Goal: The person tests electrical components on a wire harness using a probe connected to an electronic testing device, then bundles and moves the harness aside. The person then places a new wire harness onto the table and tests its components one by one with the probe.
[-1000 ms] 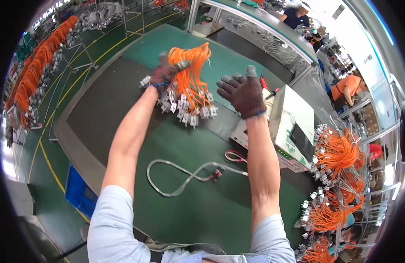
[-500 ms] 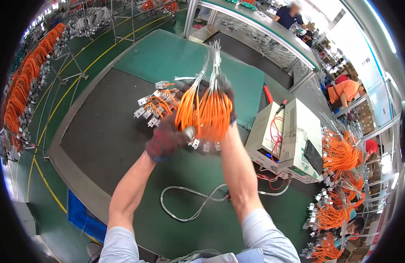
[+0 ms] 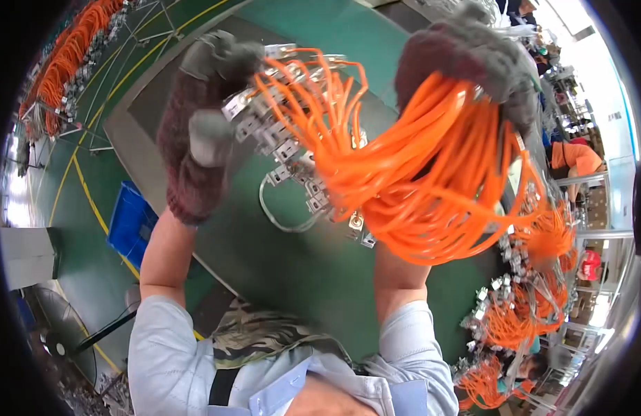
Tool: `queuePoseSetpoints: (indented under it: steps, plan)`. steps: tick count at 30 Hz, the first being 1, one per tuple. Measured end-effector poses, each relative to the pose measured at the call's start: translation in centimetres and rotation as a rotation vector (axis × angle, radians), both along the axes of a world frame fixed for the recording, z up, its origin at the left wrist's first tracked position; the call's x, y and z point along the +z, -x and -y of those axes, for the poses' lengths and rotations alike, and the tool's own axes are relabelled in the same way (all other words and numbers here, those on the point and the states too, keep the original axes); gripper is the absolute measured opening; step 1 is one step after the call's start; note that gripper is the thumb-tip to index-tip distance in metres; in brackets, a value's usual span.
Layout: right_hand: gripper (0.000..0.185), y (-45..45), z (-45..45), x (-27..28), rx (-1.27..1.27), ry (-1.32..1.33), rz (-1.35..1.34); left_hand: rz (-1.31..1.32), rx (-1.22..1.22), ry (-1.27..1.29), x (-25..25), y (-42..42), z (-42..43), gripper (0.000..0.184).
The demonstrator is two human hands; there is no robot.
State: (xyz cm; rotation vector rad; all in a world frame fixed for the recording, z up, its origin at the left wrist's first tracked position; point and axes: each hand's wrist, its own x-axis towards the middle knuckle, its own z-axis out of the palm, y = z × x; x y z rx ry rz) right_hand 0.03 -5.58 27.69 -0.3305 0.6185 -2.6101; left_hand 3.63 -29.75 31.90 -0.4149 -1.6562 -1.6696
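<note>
A thick bundle of orange cables is lifted close to the camera, looping down and to the left. My right hand, in a dark red and grey work glove, is wrapped around the bundle near its top. Silvery metal connectors hang at the cables' left ends. Beside them is my left hand, gloved the same way, with its thumb apart from its fingers and nothing plainly gripped. Whether its fingertips touch the nearest connectors is unclear.
Below lies the green and grey work table, with a looped clear cable on it. A blue bin stands left on the floor. More orange cable bundles hang at right and on a left rack. A person in orange bends at far right.
My right hand has raised the bundle toward the camera and to the right. My left hand has come off the cables and moved left beside the connectors. The view has shifted too.
</note>
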Motion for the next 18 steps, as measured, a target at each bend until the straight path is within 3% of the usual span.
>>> queuePoseSetpoints:
  steps: [3,4,6,10,13,17,18]
  plan:
    - [0.053,-5.3,-3.3,1.7,-0.047,-0.03,-0.021,0.201,0.154,0.299,2.0,-5.4,-2.5,0.072]
    - [0.053,-7.1,-4.3,2.5,-0.065,-0.035,-0.037,0.181,0.313,0.55,0.8,-6.5,-4.5,0.069]
    - [0.052,-10.6,-6.4,3.3,-0.106,-0.068,-0.052,0.027,0.397,0.641,-2.2,-9.0,-8.5,0.066]
    - [0.05,-16.0,-9.6,4.4,-0.219,-0.115,-0.073,0.28,0.326,0.637,-7.7,-8.1,-14.6,0.077]
    - [0.048,-19.7,-13.1,5.2,-0.314,-0.157,-0.107,0.458,-0.038,0.316,-15.5,-6.9,-18.8,0.079]
    - [0.046,-23.5,-17.3,6.0,-0.455,-0.242,-0.132,0.629,0.023,0.812,-19.8,-11.3,-23.6,0.061]
    - [0.045,-24.3,-18.6,6.4,-0.506,-0.269,-0.149,0.725,-0.325,0.884,-24.1,-10.8,-21.9,0.047]
